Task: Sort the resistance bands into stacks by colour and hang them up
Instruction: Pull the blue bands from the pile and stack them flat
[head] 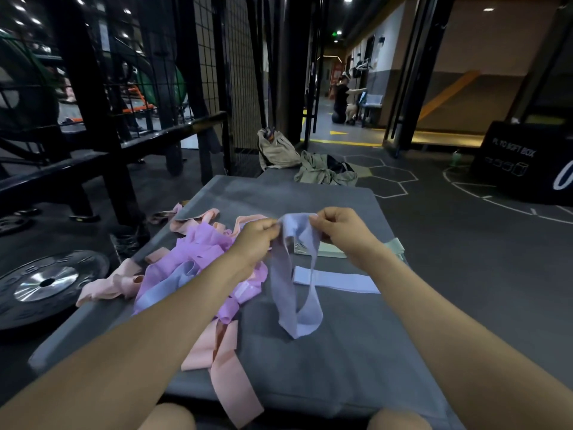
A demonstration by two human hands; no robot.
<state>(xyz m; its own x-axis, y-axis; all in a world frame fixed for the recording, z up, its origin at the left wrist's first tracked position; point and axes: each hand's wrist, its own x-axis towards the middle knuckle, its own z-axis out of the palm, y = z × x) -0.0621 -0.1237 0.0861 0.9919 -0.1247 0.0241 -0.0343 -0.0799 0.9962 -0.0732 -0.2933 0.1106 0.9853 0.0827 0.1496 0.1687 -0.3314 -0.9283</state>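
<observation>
Pink band (229, 380), then both hands pinching lavender band (294, 293).

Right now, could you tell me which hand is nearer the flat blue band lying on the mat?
Right. The right hand is above and just behind the flat band, pinching the hanging blue band. The left hand pinches it too, farther left, over the pile.

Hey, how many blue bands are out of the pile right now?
2: one blue band held up by both hands, left hand and right hand; one flat band on the mat. More may hide in the pile.
</observation>
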